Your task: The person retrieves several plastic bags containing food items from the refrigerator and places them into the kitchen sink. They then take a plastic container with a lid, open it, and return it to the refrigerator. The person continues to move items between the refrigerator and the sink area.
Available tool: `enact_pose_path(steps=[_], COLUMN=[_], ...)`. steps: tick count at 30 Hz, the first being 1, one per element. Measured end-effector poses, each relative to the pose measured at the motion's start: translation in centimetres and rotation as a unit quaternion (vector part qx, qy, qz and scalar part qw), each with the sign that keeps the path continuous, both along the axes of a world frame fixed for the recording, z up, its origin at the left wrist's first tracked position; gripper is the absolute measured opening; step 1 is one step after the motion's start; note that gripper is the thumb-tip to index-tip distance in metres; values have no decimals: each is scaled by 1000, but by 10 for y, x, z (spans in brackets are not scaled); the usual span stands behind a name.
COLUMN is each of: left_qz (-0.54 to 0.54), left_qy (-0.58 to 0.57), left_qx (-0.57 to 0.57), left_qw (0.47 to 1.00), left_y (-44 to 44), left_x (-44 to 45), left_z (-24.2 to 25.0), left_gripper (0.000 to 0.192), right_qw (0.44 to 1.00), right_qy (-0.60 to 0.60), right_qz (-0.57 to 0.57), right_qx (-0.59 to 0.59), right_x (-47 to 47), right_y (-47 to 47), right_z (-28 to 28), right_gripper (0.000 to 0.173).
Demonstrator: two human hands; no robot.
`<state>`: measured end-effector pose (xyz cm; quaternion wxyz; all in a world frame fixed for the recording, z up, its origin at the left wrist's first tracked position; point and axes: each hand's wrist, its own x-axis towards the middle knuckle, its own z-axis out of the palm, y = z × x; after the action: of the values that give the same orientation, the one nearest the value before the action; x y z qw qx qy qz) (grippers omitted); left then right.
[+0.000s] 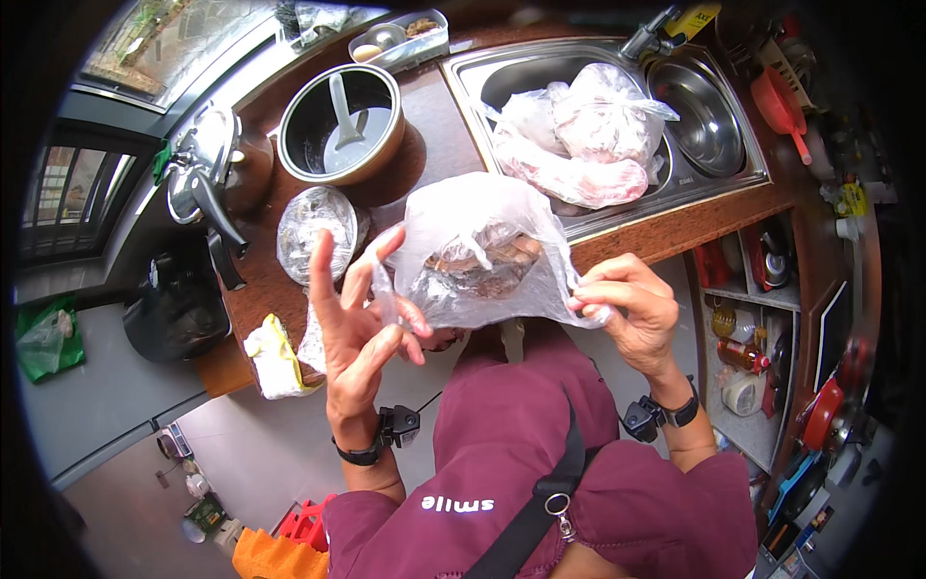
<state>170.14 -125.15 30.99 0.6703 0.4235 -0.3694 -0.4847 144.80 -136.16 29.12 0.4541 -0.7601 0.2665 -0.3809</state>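
A thin translucent plastic bag (477, 210) is stretched between my hands at the counter's edge, with brownish food in clear wrapping (499, 268) visible through it. My left hand (362, 326) pinches the bag's left edge between thumb and a finger, its other fingers raised and spread. The bag's right corner is gripped by the fingertips of my right hand (629, 307). Just beyond my left fingers stands a round container covered in plastic film (315, 231). What exactly the wrapped food is, I cannot tell.
Bagged frozen meat (600, 145) fills part of the steel sink (571, 230). A pot with a ladle (380, 155) and a pressure cooker (249, 155) stand at the back left. A white and yellow cloth (275, 362) lies on the left counter edge; open shelves (752, 293) are at the right.
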Motion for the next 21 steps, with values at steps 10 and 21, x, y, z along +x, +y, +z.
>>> enact_pose_path(steps=[10, 21], left_qz=[157, 150], left_qy=[-293, -317], left_qx=[67, 321], left_qw=[941, 880], left_y=[-16, 8], left_x=[-3, 36], left_z=[10, 32], left_gripper=[66, 7], right_qw=[1000, 982], right_qy=[10, -47], right_qz=[22, 21], right_qx=[-20, -183], right_x=[-2, 17], right_y=[-34, -57], right_z=[10, 27], right_gripper=[12, 23])
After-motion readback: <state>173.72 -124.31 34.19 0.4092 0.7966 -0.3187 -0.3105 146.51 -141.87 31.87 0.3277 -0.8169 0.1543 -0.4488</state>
